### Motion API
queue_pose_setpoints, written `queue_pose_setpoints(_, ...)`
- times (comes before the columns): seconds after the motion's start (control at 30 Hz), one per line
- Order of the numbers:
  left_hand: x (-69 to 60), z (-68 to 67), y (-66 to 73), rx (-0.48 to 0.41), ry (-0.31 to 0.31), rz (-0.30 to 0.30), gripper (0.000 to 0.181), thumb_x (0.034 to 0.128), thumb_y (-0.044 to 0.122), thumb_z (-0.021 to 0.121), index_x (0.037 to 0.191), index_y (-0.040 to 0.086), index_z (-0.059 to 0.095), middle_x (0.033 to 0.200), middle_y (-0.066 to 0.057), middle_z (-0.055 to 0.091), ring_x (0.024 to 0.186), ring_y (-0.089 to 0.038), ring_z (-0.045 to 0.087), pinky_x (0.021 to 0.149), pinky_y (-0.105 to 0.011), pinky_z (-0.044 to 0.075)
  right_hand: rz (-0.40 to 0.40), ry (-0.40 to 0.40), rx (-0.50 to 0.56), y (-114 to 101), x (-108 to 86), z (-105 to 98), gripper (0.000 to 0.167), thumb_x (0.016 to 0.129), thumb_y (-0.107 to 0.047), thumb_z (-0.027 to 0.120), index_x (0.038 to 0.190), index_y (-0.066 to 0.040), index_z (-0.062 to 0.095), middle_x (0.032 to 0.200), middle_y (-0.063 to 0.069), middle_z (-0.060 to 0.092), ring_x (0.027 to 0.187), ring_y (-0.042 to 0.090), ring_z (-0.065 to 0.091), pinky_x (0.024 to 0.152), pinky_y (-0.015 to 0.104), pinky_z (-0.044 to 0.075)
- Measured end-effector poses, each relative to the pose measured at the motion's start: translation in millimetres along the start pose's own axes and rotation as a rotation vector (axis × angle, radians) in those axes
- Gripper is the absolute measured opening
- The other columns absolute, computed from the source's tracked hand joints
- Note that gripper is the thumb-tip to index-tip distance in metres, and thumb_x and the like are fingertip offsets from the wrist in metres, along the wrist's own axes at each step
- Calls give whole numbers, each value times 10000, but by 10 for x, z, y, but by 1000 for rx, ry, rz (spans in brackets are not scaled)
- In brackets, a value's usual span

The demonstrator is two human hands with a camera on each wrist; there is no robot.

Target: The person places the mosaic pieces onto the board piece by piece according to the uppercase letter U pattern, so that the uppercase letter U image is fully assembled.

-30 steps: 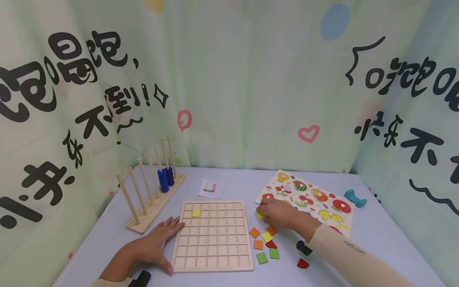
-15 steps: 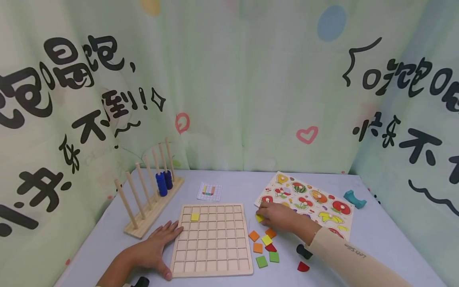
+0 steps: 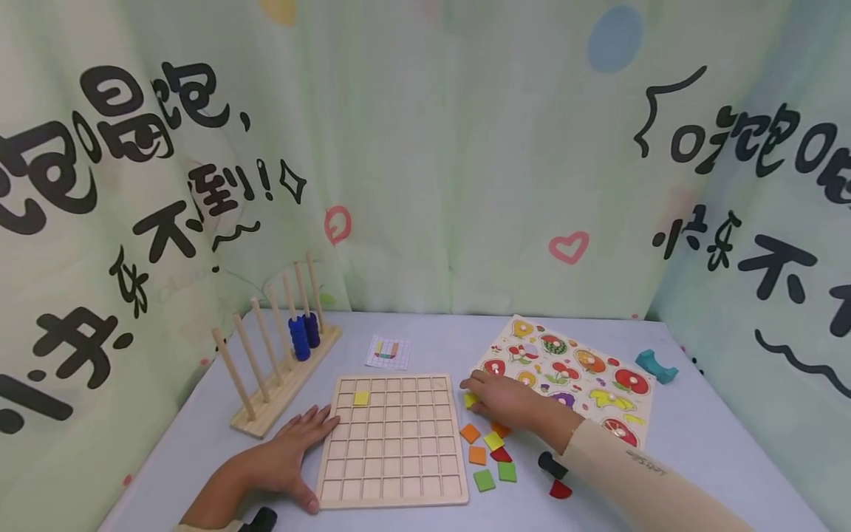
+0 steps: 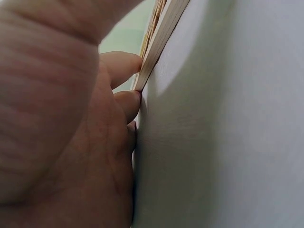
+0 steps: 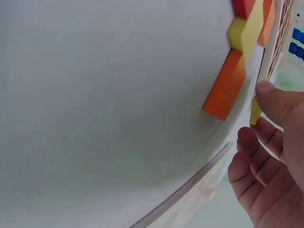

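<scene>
A pale wooden grid board (image 3: 394, 443) lies on the table, with one yellow tile (image 3: 361, 399) in a cell near its upper left corner. My left hand (image 3: 286, 458) rests spread along the board's left edge, and its fingertips touch that edge in the left wrist view. Just right of the board's upper right side, my right hand (image 3: 505, 400) pinches a yellow square tile (image 5: 255, 111) between thumb and finger. Below that hand lie several loose pieces: orange tiles (image 3: 477, 455), another yellow tile (image 3: 493, 441), green tiles (image 3: 484, 480) and a red piece (image 3: 561, 489).
A wooden peg stand (image 3: 286, 384) with blue rings (image 3: 299, 340) is at the left. Behind the board lies a small printed card (image 3: 388, 352). A fruit puzzle board (image 3: 585, 369) lies back right, partly under the right arm, with a teal block (image 3: 657, 366) beyond it.
My right hand has shifted slightly left toward the grid board, taking the yellow tile with it. My left hand has stayed at the board's left edge.
</scene>
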State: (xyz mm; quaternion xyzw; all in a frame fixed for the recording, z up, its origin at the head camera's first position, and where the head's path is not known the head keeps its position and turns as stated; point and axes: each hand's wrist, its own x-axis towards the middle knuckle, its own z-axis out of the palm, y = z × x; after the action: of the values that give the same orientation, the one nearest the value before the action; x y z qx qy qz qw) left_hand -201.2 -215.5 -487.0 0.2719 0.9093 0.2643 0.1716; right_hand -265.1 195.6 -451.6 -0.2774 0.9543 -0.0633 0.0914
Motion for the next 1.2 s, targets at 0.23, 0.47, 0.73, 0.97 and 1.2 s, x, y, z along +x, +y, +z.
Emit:
queue_pose_setpoints(0.23,-41,64,-69,-21,5,16,1302,529,574,882,1540,55,247,1576,-242,156,1436,-450,34,1118,-614,17,-76,-17,-42,-142,101,34,407,956,-343,622,1335,-206,563,1172,-79,507,958,102,509,854,263,508)
queue_pose_setpoints(0.47,-48,95,-102,-27,6,26,1299,531,579,879,1543,66,246,1581,-235,143,1435,-451,22,1113,-623,16,-165,-18,-68,-313,199,86,390,991,-324,572,1341,-155,549,1186,-46,494,902,99,517,797,204,495)
queue_pose_setpoints(0.73,-18,79,-110,-10,12,34,1313,522,599,872,1542,62,243,1583,-225,147,1442,-431,13,1118,-612,15,-199,7,-82,-448,302,106,360,1000,-302,559,1326,-150,565,1142,-51,469,766,93,509,721,195,470)
queue_pose_setpoints(0.97,-10,32,-60,-8,10,38,1310,534,596,871,1541,50,235,1582,-241,127,1437,-450,32,1116,-620,22,-232,7,-69,-574,386,127,349,1001,-306,551,1314,-152,569,1145,-54,471,813,91,523,793,206,483)
queue_pose_setpoints(1.2,-3,-2,-24,-8,10,50,1297,537,578,880,1535,41,251,1574,-257,143,1439,-446,32,1115,-622,24,-299,59,-93,-738,448,129,312,996,-273,569,1276,-137,589,1116,-41,493,788,70,529,761,193,484)
